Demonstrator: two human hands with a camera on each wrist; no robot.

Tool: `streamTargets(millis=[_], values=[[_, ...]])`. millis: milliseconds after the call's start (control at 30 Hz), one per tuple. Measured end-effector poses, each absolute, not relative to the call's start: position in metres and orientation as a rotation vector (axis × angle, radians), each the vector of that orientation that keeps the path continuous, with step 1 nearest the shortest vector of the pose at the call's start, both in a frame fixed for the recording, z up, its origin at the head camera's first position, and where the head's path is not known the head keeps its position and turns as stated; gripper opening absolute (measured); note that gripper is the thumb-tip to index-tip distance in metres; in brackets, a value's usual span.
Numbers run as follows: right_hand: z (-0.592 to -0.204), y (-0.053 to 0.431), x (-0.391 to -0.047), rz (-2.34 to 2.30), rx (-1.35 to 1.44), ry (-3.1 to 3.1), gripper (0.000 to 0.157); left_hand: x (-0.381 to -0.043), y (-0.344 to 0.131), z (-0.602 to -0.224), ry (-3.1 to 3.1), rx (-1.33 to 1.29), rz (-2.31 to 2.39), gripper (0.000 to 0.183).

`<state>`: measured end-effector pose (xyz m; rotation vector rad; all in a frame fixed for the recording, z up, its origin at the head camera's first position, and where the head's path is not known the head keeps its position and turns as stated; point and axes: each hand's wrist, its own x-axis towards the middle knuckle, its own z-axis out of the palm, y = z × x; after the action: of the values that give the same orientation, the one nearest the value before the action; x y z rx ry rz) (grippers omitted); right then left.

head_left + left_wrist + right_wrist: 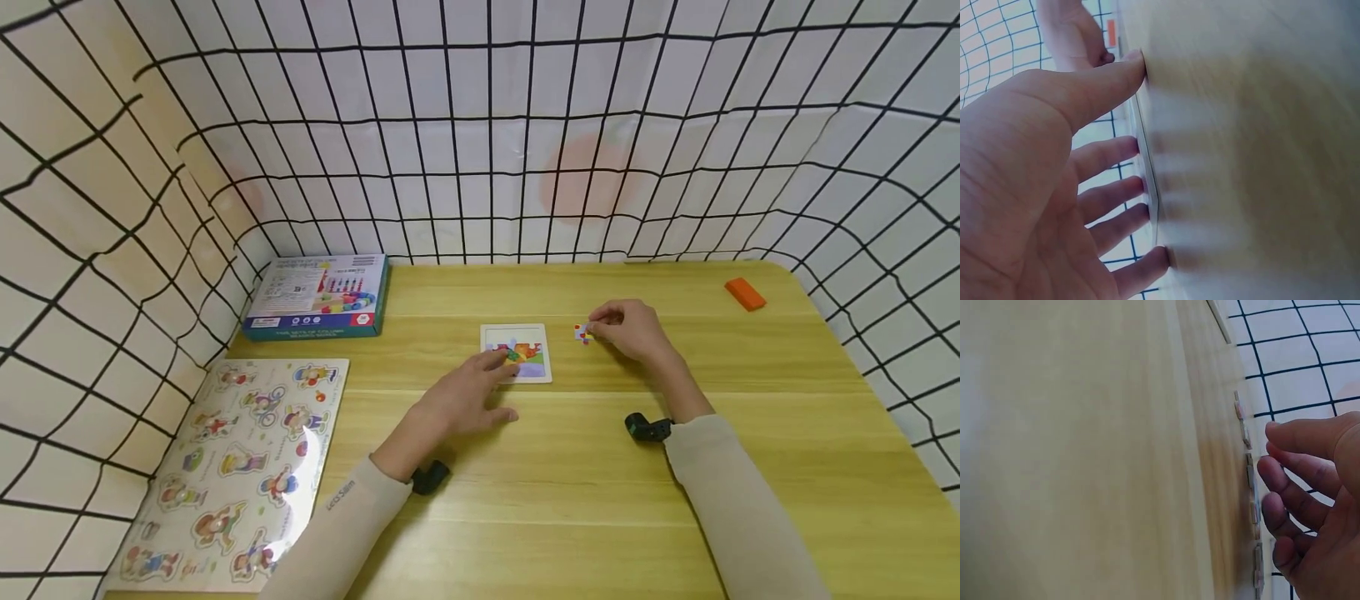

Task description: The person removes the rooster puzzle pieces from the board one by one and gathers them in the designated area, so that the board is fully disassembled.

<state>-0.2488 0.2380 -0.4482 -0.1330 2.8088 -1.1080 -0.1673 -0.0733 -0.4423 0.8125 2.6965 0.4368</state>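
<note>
A small white-framed puzzle board [513, 330] lies mid-table with a colourful, partly pieced picture in it. Across its near edge reaches my left hand [467, 398]; its fingertips rest on the board, and the thumb sticks out over the table. To the right of the board, loose jigsaw pieces [582, 334] with red, yellow and blue marks show beside the fingers of my right hand [628, 327]. In the right wrist view several flat pieces [1252, 487] lie on the table under that hand, whose loosely bent fingers hold nothing visible. The hand hides some pieces from the head view.
A boxed toy set [318, 298] lies at the back left. Nearer, a large wooden picture board [240, 467] with cartoon figures covers the left side. An orange block [745, 294] is at the back right. White cloth with a black grid [465, 133] surrounds the wooden table [570, 517].
</note>
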Motion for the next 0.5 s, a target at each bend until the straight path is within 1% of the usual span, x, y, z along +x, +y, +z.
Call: streamTargets(millis=[333,500], values=[[-0.446,0.228,-0.230,-1.217,-0.182,2.807,0.023,-0.169,-0.075,-0.443,2.716,0.822,0.452,0.075],[-0.448,0.219,-0.226,-1.253,-0.231,2.809,0.023,-0.169,-0.072,-0.441,2.765,0.865,0.378,0.075]])
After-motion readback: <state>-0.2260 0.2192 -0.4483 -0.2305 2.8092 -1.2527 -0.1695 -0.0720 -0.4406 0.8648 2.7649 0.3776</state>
